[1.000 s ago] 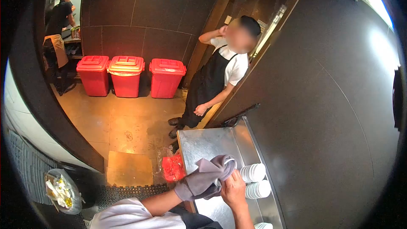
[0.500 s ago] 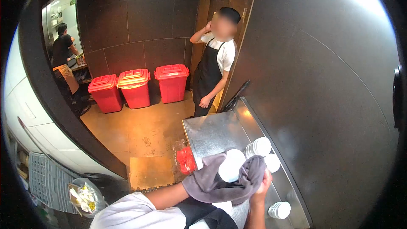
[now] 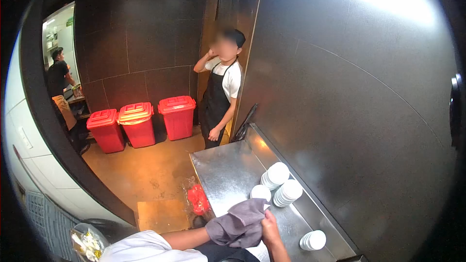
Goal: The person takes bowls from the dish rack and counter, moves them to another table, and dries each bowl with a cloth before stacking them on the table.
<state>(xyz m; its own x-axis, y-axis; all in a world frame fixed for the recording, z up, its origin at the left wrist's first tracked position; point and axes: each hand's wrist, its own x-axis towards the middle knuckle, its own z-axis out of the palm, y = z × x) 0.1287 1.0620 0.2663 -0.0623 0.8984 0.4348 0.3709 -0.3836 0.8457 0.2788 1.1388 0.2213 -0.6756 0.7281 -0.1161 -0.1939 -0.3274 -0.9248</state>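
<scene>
A grey cloth (image 3: 238, 224) drapes over my left hand at the bottom centre, so its fingers are hidden; only the forearm shows. My right hand (image 3: 270, 225) has its fingers closed on the cloth's right side. A small white edge shows at the cloth's top beside those fingers; what it belongs to is unclear. Just beyond the cloth is a white round dish (image 3: 260, 192), partly covered by it. Two stacks of white dishes, one farther (image 3: 277, 173) and one nearer (image 3: 290, 190), stand on the steel table (image 3: 228, 170). Another short stack (image 3: 313, 240) is at the right.
A person in a black apron (image 3: 218, 97) stands beyond the table, one hand raised to the head. Three red lidded bins line the back wall, one at the right (image 3: 177, 119). Another person (image 3: 59, 75) is in the doorway. A grey crate (image 3: 46, 221) is lower left.
The view has shifted. The white dish that lay exposed in the cloth half a second ago no longer shows there; a dish now shows beyond the cloth, beside the stacks. The cloth hangs more folded.
</scene>
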